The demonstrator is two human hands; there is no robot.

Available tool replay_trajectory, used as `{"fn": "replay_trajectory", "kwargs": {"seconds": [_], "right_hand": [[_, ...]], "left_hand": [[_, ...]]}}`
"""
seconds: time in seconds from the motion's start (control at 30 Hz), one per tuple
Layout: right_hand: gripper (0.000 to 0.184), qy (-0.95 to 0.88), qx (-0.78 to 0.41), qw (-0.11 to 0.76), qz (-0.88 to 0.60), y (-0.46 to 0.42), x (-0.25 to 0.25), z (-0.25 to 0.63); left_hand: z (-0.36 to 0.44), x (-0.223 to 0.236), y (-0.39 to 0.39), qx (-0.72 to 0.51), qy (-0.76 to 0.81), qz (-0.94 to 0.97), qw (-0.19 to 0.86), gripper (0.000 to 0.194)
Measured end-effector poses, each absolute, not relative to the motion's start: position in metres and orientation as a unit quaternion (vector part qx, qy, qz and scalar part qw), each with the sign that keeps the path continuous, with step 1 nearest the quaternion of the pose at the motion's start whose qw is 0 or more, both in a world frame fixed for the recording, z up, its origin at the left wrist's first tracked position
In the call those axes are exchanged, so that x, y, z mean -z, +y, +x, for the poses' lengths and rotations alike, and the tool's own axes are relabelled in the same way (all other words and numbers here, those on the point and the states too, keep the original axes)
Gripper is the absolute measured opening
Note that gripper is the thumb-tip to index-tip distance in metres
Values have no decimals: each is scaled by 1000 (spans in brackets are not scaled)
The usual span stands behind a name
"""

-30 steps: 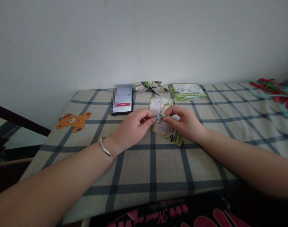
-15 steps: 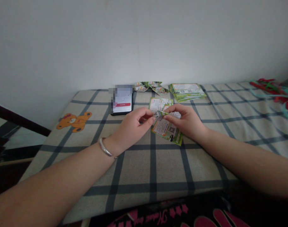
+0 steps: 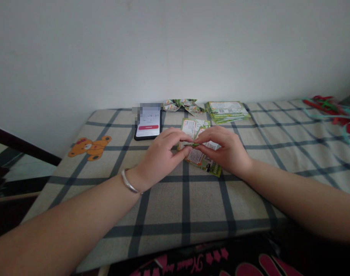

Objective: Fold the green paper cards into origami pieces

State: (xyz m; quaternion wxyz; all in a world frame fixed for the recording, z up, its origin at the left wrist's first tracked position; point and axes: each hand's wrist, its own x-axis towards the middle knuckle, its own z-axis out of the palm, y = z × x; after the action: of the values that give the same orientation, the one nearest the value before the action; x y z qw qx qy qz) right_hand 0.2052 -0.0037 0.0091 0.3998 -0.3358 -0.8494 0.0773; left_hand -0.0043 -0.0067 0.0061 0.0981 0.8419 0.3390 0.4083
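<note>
Between my two hands is a small folded paper (image 3: 191, 145), printed green and white and seen nearly edge-on. My left hand (image 3: 167, 149) pinches its left end between thumb and fingers; a silver bangle circles that wrist. The other end is pinched the same way by my right hand (image 3: 225, 147). Beneath the hands, printed green-and-white leaflets (image 3: 203, 163) lie on the checked tablecloth, partly covered by the fingers. Several folded paper pieces (image 3: 182, 105) of the same print sit farther back, by the wall.
A stack of leaflets (image 3: 229, 111) lies at the back, right of the folded pieces. Left of my hands is a phone (image 3: 148, 124) with its screen lit. A bear cutout (image 3: 90, 147) rests near the left table edge. Red and teal ribbons (image 3: 332, 111) lie far right.
The paper in my fingers has turned from showing its printed face to nearly edge-on and looks narrower. My left hand has shifted slightly right, its fingers closer to the right hand's.
</note>
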Motion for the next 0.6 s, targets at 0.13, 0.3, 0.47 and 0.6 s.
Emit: {"fn": "replay_trajectory", "kwargs": {"seconds": [0.13,0.3,0.47,0.6], "right_hand": [[14,-877,-48,363,-311,-3,-8,208],[15,-891,-53,339,-297,-3,-7,209],[16,-889,-70,324,-317,-4,-6,208],[15,-881,-93,338,-319,-4,-4,208]], "left_hand": [[-5,-7,-8,-395,311,862,59,9],[-4,-5,-8,-381,302,873,24,5],[-4,-5,-8,-368,313,875,35,6],[-4,-5,-7,-372,308,873,66,7]]}}
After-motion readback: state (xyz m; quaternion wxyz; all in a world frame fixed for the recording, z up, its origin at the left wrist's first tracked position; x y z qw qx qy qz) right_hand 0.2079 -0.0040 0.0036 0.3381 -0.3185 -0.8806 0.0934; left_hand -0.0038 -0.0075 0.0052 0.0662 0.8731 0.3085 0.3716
